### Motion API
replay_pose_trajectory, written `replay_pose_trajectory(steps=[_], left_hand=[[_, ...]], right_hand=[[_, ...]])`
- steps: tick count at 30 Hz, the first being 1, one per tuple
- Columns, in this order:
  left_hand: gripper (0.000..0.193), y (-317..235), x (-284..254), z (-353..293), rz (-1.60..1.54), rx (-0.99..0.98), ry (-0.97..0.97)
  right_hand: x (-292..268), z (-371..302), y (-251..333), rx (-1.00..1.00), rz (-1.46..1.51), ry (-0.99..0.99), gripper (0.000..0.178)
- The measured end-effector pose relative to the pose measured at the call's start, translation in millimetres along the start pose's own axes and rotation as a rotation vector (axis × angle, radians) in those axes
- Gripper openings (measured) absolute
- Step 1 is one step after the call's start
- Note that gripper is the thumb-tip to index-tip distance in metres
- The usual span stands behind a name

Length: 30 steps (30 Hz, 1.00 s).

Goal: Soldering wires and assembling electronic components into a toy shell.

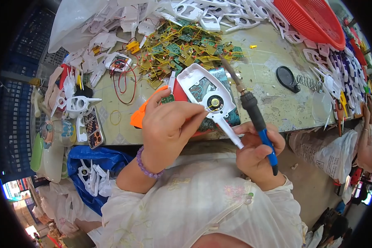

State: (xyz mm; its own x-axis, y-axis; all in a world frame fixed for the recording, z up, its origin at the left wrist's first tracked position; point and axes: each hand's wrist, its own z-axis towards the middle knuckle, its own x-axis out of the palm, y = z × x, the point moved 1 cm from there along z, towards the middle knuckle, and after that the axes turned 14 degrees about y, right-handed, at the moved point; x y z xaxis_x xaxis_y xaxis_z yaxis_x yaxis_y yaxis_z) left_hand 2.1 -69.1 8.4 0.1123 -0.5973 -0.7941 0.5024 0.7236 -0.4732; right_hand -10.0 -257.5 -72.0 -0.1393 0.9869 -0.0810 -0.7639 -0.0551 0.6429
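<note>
A: Fingers [188, 109] first. L hand [167, 128]?
B: Thumb + index pinched, tips basically meeting, seemingly on a thin yellow wire [212, 106] by the round spkr-like part [215, 102]. Other fingers curled in.
A: R hand [256, 161]?
B: Curled round the soldering iron [252, 107], thumb side partly open. Tips are also at the end of the white handle [229, 130]; can't tell from my remote feed how firm that contact is.
A: Where's the white housing [200, 75]?
B: Btwn the hands, near the bench's front edge, hollow side up, handle toward R hand. Prob. angled so the wearer sees the inside parts. Dark green slab [231, 82] under/behind it; can't tell if touching.
A: Why's the iron like that?
B: Metal tip points up + away, blue end toward the wearer. I'd guess that spares the fingers the hot end and frees some for the handle.
A: Surroundings?
B: Circuit-board pile [186, 45] just beyond, white shells [190, 12] behind that, prob. for easy reach. Coil spring [310, 82] off right, red basket [314, 20] far right corner.
</note>
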Motion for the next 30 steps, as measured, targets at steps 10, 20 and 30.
replay_pose_trajectory(steps=[10,20,30], left_hand=[[0.014,-2,0,14,0.032,0.109,0.056],[0.008,-15,3,21,-0.009,-0.107,0.226],[0.006,-21,4,28,0.041,-0.151,0.266]], right_hand=[[-37,18,7,-0.035,-0.168,-0.131,0.043],[-90,40,39,-0.136,-0.257,0.291,0.038],[-94,53,35,-0.123,-0.148,0.342,0.029]])
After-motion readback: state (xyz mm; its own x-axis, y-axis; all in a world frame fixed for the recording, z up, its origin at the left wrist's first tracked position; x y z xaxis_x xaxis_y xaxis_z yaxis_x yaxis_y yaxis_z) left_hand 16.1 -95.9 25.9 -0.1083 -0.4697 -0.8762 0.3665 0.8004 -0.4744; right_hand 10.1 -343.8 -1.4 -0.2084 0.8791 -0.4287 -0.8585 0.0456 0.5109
